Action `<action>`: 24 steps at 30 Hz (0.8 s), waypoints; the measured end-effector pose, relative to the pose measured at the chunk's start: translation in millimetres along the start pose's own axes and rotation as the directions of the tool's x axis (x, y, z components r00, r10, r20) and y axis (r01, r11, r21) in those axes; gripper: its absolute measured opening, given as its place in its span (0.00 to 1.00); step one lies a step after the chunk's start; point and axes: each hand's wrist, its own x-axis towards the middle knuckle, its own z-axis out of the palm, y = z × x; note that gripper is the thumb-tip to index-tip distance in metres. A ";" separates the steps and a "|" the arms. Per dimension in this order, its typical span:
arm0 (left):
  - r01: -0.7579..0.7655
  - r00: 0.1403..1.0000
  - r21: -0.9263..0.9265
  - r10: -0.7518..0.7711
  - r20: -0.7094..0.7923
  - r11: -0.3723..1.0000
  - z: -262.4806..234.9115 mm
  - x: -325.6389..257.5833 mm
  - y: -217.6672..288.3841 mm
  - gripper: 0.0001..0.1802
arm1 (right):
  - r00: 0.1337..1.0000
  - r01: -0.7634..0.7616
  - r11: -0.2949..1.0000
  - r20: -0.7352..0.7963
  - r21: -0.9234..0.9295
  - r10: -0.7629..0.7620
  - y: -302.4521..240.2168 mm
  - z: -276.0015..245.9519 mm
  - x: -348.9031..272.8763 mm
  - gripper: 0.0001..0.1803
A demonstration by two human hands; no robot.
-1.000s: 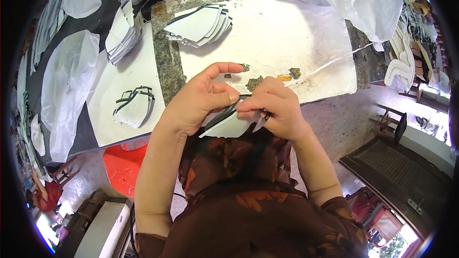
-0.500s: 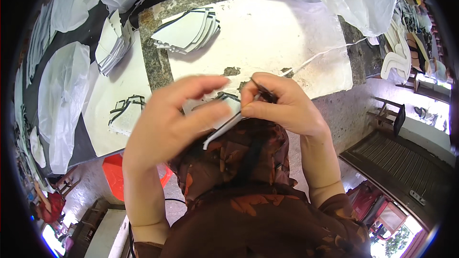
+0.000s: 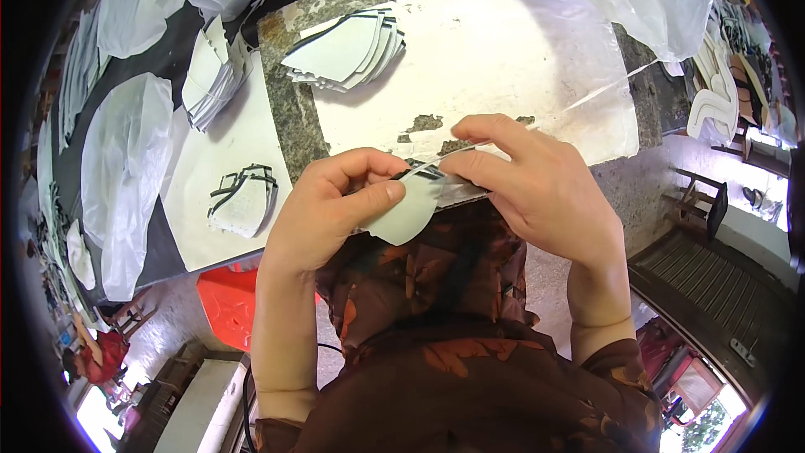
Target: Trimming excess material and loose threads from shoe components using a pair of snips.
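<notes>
My left hand (image 3: 331, 205) pinches a thin, pale, curved cut piece (image 3: 407, 216) between thumb and fingers, in front of my lap at the table's near edge. Along the piece's upper edge, some dark edging shows beside the left fingertips. A narrow white strip (image 3: 444, 155) runs over that edge to my right hand (image 3: 537, 180), whose thumb and index finger close around it. Beyond the right hand, the strip (image 3: 616, 86) stretches to the far right of the table. The right palm and the other right fingers are mostly hidden.
A fanned stack of pale, dark-edged pieces (image 3: 340, 52) lies on the white work sheet (image 3: 503, 50). To the left are a tied bundle (image 3: 210, 84), a smaller dark-edged stack (image 3: 241, 208) and a plastic bag (image 3: 126, 176). A red stool (image 3: 226, 306) stands below the table.
My left hand, blurred with fingers apart before, now pinches the pale piece. The right fingers have shifted onto the white strip, and the dark object they held no longer shows. The view moved slightly.
</notes>
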 end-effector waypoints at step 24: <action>-0.081 0.997 -0.018 0.081 0.000 0.997 29.8 0.4 -10.3 0.13 | 0.997 -0.070 0.986 0.032 0.151 0.066 8.8 -0.3 1.3 0.15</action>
